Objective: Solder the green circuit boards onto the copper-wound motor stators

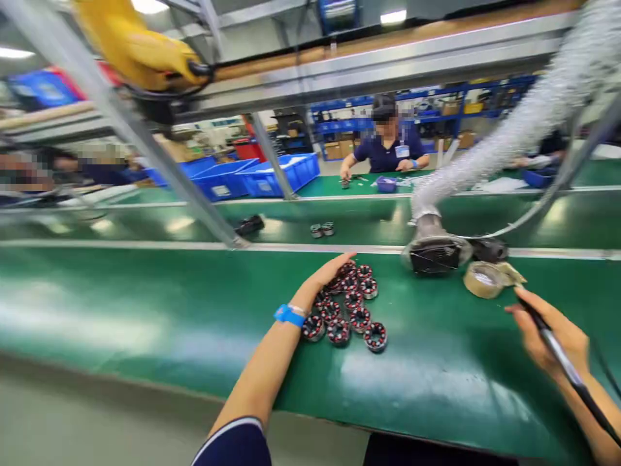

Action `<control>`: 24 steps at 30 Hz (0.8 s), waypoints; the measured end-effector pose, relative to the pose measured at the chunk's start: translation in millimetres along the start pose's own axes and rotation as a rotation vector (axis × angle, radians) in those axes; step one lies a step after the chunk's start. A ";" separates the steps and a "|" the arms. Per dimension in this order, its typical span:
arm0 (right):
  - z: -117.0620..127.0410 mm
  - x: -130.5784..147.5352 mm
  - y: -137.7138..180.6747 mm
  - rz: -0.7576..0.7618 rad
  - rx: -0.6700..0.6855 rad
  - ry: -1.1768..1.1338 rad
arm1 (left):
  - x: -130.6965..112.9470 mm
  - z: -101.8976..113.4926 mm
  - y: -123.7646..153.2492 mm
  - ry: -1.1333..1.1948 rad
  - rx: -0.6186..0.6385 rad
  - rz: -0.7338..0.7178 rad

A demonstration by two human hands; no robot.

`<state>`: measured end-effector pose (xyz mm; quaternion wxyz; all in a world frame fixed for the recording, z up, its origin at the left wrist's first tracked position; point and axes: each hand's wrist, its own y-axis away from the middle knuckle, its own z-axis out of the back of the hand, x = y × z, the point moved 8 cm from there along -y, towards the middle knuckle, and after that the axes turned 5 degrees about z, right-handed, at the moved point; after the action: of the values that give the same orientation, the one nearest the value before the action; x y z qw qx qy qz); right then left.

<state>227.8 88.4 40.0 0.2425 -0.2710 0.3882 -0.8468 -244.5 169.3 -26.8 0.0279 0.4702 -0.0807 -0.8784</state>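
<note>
My left hand (326,275) reaches over a cluster of several small round wound coil parts (350,312) on the green bench (145,310); its fingers lie stretched out and flat, touching the far parts. A blue band (289,316) sits on that wrist. My right hand (550,333) is at the right, closed around a thin dark pen-like tool (557,353) whose cable trails toward me. The tool's tip points up toward a roll of tape (484,279).
A silver flexible duct with a dark nozzle (433,249) rests on the bench behind the parts. Two more coil parts (322,229) and a dark object (250,224) lie on the conveyor beyond. Blue bins (272,175) stand farther back. A person (388,145) works opposite.
</note>
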 end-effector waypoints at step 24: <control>-50.0 -139.3 -33.4 -0.394 0.145 -0.042 | -114.5 -144.1 148.4 -0.944 -0.062 -0.663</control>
<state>291.2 220.6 1.1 0.0992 -0.3412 0.2605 -0.8977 -65.0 20.8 13.7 -0.2741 0.0262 0.0933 -0.9568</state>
